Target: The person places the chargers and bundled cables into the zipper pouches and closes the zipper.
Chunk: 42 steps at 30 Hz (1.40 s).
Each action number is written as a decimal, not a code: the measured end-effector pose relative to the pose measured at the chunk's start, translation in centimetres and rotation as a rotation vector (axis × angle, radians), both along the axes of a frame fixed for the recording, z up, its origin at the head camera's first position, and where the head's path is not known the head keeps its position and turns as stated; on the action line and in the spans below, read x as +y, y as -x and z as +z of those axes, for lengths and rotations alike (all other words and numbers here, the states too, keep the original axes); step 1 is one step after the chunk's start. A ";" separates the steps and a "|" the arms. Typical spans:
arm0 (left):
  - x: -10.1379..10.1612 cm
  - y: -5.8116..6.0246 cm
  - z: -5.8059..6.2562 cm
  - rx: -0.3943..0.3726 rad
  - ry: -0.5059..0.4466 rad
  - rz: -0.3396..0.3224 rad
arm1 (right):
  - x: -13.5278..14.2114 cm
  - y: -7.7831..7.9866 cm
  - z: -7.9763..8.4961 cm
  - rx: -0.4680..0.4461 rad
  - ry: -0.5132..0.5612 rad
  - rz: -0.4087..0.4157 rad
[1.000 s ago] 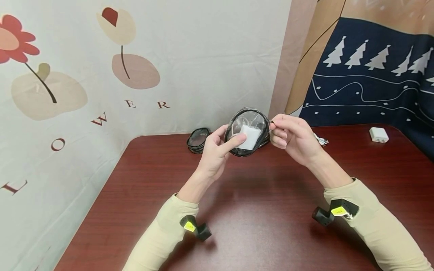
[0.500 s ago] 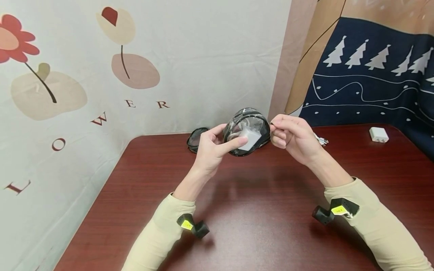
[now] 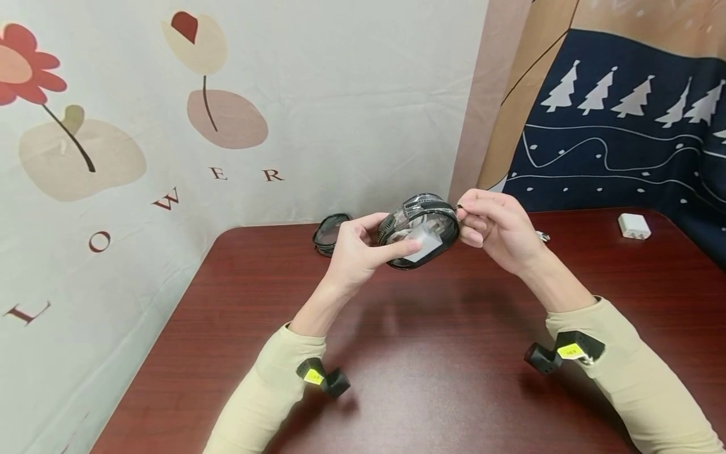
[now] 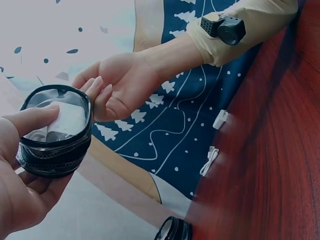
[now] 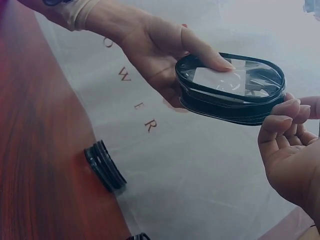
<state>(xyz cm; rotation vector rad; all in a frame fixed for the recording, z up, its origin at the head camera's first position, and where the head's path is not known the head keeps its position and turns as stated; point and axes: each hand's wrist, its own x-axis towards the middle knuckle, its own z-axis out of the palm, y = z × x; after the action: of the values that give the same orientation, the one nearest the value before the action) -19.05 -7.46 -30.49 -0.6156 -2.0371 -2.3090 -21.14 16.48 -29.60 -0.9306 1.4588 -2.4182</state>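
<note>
A small clear zip pouch (image 3: 418, 214) with black trim is held up over the back of the table. My left hand (image 3: 354, 255) grips its left end, thumb pressed on the clear face and fingers behind. Through the plastic shows a white charger block (image 4: 70, 120), with something pale and looped beside it. At the pouch's right end my right hand (image 3: 499, 230) pinches the small zipper pull, the other fingers curled underneath. The right wrist view has the pouch (image 5: 232, 107) lying nearly flat, the right fingertips (image 5: 286, 109) at its corner and covering the pull.
Another black-trimmed pouch (image 3: 331, 232) lies at the table's back edge, behind my left hand. Back right stands a white charger block (image 3: 634, 226). A coiled white cable (image 4: 209, 161) lies near it, partly behind my right hand in the head view. Printed cloth (image 3: 363, 94) hangs behind the table.
The pouch has tipped, so more of its zipped upper side shows, and it has shifted slightly right and down. My right hand keeps its pinch at the end and has moved a little right.
</note>
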 end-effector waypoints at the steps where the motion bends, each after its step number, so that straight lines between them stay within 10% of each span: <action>1: 0.0 0.0 0.0 0.003 0.013 0.002 | 0.0 0.0 0.0 0.001 -0.002 0.001; 42: -1.0 -0.1 0.9 0.156 0.532 0.118 | -0.2 0.4 -0.8 0.170 -0.292 0.008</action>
<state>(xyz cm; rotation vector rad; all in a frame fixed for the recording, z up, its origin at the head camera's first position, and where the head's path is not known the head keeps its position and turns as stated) -18.93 -8.43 -29.60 -0.6343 -2.5320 -1.5926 -21.52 16.26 -30.38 -1.0880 1.8008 -2.0841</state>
